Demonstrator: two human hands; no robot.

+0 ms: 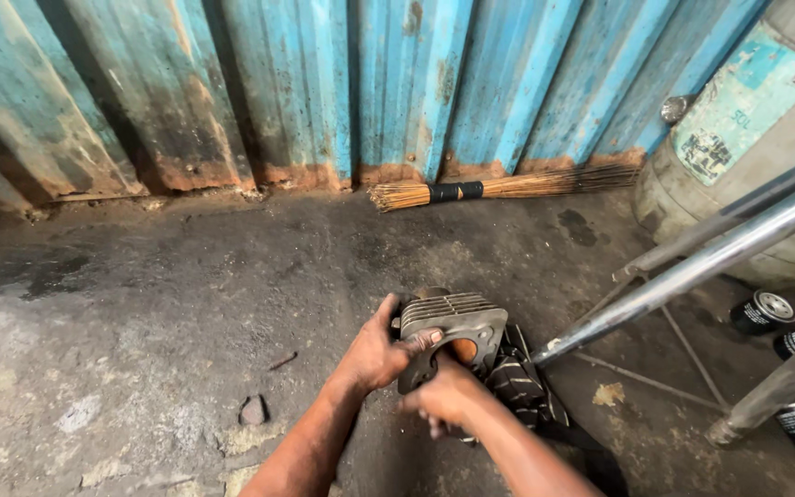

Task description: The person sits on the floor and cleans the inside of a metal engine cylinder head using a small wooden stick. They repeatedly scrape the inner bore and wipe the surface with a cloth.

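Head view showed the left hand [377, 352] clasped around the left side of a finned metal engine cylinder [453, 324], thumb across its flange, just below frame centre. Touching it, the right hand [448, 398] was curled against the cylinder's lower edge, over a striped dark cloth [522, 387]. Right of them, shiny metal tubes [692, 267] slanted upward. Farther off, a straw broom [499, 189] lay against the blue corrugated wall [324, 83], a grey drum [766, 138] at upper right.

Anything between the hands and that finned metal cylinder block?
Nothing visible. The left hand grips the finned metal cylinder block directly at its left side, and the right hand presses against its lower edge. A striped cloth lies under it.
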